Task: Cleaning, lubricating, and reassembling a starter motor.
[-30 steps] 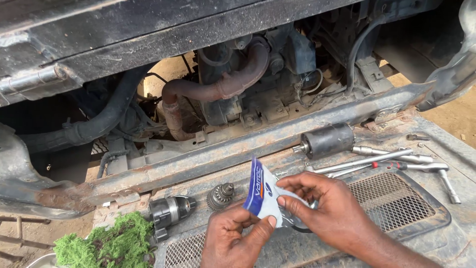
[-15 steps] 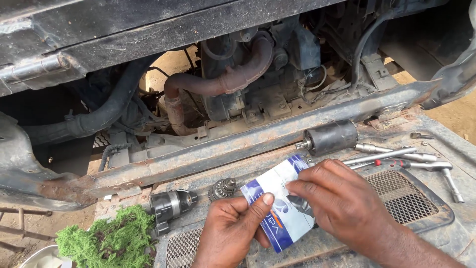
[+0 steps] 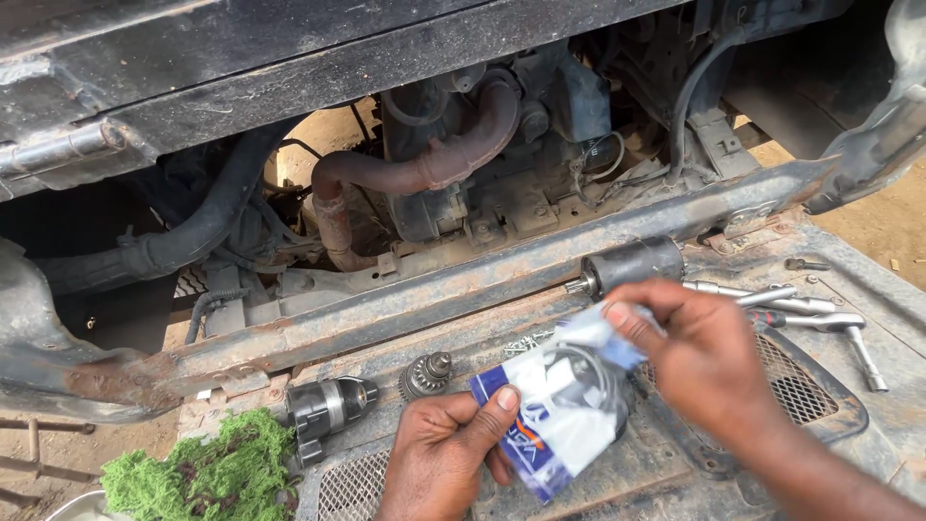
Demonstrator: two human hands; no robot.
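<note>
left hand (image 3: 446,453) pinching, right hand (image 3: 699,352) pinching above

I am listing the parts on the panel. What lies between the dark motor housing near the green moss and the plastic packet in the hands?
In the head view, a small pinion gear lies between the motor housing and the packet.

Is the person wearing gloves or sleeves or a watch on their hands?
No gloves at all. Both the left hand and the right hand are bare, with short, plain fingernails. No rings and no watch show. The right forearm is bare too, with no sleeve as far as the picture reaches. Only the left wrist shows, also uncovered.
</note>
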